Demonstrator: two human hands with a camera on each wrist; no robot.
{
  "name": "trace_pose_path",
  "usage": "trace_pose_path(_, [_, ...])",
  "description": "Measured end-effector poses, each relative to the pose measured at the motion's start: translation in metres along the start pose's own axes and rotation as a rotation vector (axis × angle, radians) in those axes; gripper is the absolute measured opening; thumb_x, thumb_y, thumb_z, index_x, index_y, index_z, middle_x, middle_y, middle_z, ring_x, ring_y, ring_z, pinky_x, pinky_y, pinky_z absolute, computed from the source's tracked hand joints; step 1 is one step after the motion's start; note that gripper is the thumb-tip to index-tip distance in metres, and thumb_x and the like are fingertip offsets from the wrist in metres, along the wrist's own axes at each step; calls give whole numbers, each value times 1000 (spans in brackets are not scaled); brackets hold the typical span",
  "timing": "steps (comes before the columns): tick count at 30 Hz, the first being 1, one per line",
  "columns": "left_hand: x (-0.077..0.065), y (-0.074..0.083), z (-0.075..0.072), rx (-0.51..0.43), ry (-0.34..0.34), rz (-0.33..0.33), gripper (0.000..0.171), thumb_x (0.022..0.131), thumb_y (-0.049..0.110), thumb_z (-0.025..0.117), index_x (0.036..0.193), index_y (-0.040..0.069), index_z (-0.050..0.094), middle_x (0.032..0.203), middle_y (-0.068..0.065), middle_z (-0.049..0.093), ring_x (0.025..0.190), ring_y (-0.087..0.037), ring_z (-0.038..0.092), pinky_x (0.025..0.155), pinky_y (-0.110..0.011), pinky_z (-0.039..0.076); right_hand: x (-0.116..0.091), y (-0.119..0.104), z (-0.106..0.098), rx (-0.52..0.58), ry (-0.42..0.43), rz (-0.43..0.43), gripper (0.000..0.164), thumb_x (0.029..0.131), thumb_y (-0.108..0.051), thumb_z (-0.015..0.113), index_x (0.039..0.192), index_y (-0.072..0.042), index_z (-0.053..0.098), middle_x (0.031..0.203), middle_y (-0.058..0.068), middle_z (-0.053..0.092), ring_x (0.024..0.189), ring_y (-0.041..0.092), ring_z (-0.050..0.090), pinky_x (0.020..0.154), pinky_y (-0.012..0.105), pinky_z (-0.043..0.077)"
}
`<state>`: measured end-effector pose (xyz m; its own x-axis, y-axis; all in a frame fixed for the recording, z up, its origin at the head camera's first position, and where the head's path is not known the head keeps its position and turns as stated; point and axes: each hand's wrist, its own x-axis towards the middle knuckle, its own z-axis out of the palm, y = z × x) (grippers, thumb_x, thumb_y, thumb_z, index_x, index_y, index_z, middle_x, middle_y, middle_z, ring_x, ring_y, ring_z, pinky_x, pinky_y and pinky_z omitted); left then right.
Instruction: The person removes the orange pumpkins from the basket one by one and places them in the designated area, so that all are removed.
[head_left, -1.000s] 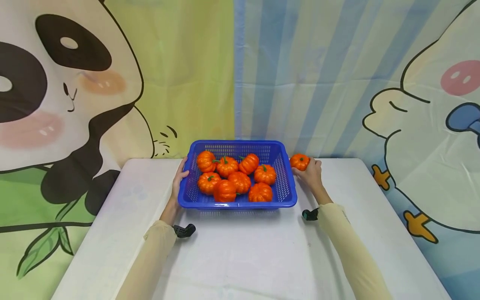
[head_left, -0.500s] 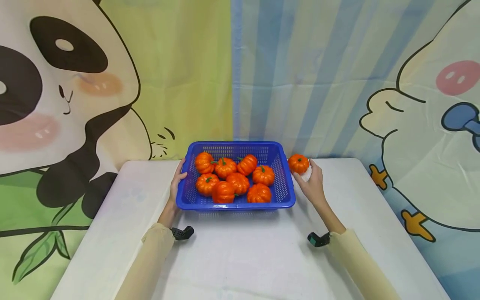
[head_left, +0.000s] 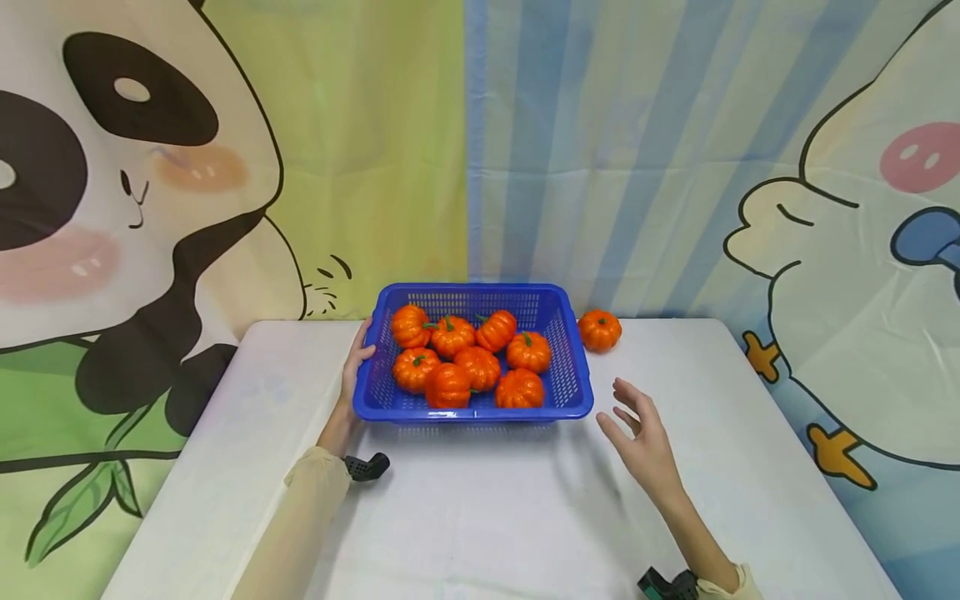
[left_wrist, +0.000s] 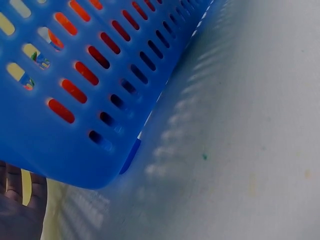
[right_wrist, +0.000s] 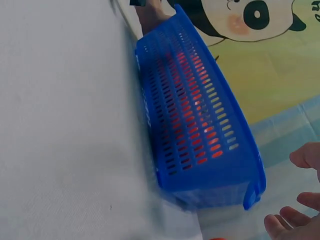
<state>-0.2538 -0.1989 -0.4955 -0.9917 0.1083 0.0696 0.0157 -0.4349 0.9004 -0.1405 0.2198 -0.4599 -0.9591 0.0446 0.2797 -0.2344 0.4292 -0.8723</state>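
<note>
My left hand (head_left: 352, 367) rests along the left side of a blue plastic basket (head_left: 472, 413), its thumb at the rim. In the left wrist view, the fingers (left_wrist: 37, 192) show just beyond the corner of the slotted basket wall. Several small orange toy pumpkins (head_left: 477, 367) with green stems lie in the basket. Another pumpkin (head_left: 599, 331) sits on the table just outside the basket's back right corner. My right hand (head_left: 645, 450) hovers in front of that pumpkin, right of the basket, fingers spread and loosely bent around nothing.
The white-covered table (head_left: 480, 517) ends at a fabric backdrop (head_left: 660, 167) printed with a panda and another cartoon animal. Black wrist cameras, one (head_left: 367, 467) at the left sleeve and one (head_left: 667, 583) at the right, sit over the table.
My right hand has let go of the pumpkin beside the basket and drawn back toward me, fingers opening. The pumpkin stays there. My left hand and the basket have not visibly moved.
</note>
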Motion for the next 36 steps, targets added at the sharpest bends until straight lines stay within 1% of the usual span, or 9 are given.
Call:
trace_pose_path(5, [0, -1, -1, 8, -2, -5, 60, 100, 9, 15, 157, 24, 6, 166, -2, 1, 153, -27, 7, 124, -49, 9, 1, -11, 9, 15, -28, -75, 56, 90, -9, 66, 141, -2, 43, 142, 18, 46, 128, 27, 47, 98, 5, 40])
trace_pose_path(11, [-1, -1, -1, 17, 6, -4, 60, 99, 9, 15, 157, 23, 5, 166, -3, 1, 153, -28, 6, 124, -49, 8, 8, -24, 23, -2, -152, -186, 54, 89, -4, 66, 139, 0, 46, 138, 19, 48, 123, 6, 49, 98, 13, 45])
trace_pose_path(13, [-1, -2, -1, 16, 6, -4, 60, 99, 9, 14, 157, 23, 5, 166, -3, 0, 153, -28, 6, 124, -50, 8, 13, -31, 28, -16, -200, -206, 53, 89, -5, 66, 138, -2, 47, 137, 17, 49, 123, 11, 51, 99, 23, 50])
trace_pose_path(17, [-1, -2, -2, 20, 6, -8, 60, 100, 10, 15, 157, 24, 6, 166, -2, 1, 153, -28, 7, 124, -49, 8, 30, -51, 39, -61, -321, -253, 50, 90, -11, 67, 137, -6, 50, 137, 15, 50, 125, 30, 52, 97, 45, 51])
trace_pose_path(19, [0, -2, -2, 13, 1, -11, 60, 100, 10, 16, 157, 24, 6, 166, -2, 1, 153, -27, 7, 124, -49, 9, 42, -62, 46, -99, -398, -276, 51, 90, -14, 67, 137, -6, 50, 139, 14, 50, 127, 33, 50, 99, 49, 50])
trace_pose_path(23, [1, 0, -2, -8, -10, -8, 60, 100, 9, 14, 157, 22, 4, 166, -3, 0, 152, -29, 7, 124, -49, 8, 72, -78, 68, -220, -537, -320, 54, 89, -21, 69, 138, -5, 50, 141, 15, 50, 129, 33, 48, 103, 52, 47])
trace_pose_path(27, [1, 2, -1, -8, -12, 0, 60, 100, 7, 13, 157, 21, 4, 166, -4, 0, 152, -30, 6, 124, -50, 6, 101, -85, 94, -335, -657, -287, 54, 91, -23, 67, 139, -5, 50, 142, 17, 49, 129, 35, 47, 105, 54, 44])
trace_pose_path(31, [1, 2, -1, -5, -17, -3, 60, 100, 7, 13, 157, 23, 5, 166, -4, -1, 152, -30, 6, 124, -50, 6, 125, -82, 118, -459, -767, -244, 56, 91, -21, 67, 141, -6, 48, 142, 18, 49, 132, 36, 45, 108, 54, 41])
trace_pose_path(36, [0, 1, -1, -37, -17, -14, 60, 100, 7, 14, 157, 24, 5, 166, -4, -1, 152, -30, 6, 124, -50, 7, 143, -72, 137, -547, -892, -237, 56, 91, -17, 66, 141, -2, 48, 141, 19, 52, 134, 36, 43, 111, 48, 39])
